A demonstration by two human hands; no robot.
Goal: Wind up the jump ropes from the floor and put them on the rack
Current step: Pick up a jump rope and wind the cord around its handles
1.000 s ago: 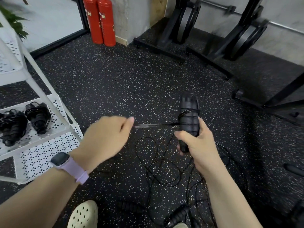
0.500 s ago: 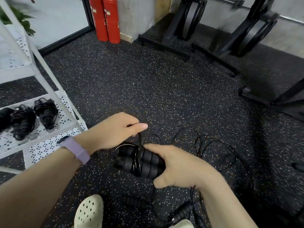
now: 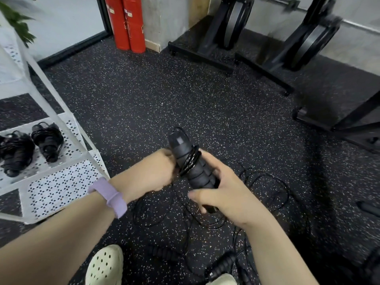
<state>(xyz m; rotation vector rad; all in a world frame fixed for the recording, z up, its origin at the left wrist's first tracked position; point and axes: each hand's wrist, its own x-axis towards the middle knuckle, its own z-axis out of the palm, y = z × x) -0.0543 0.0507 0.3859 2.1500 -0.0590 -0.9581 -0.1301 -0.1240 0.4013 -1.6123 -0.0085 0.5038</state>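
Note:
My right hand [image 3: 221, 195] grips a pair of black ribbed jump rope handles [image 3: 190, 161], held tilted with their upper ends pointing up and left. A few turns of thin black cord circle the handles' middle. My left hand [image 3: 153, 171] is curled against the left side of the handles at the wound cord; its fingertips are hidden behind them. The rest of the cord [image 3: 265, 182] lies in loose loops on the speckled floor below my hands. Two wound ropes [image 3: 48, 141] lie on the white perforated rack's shelf [image 3: 67, 149] at the left.
More black handles [image 3: 221, 265] and tangled cord lie on the floor near my pale clogs [image 3: 104, 266]. Another handle [image 3: 368, 207] lies at the right edge. Two red extinguishers [image 3: 127, 23] stand by the back wall. Black weight racks [image 3: 265, 50] fill the back right.
The handles have swung from lying across low in my hands to tilted up and left, higher in view. My left hand has moved under and behind them with the cord.

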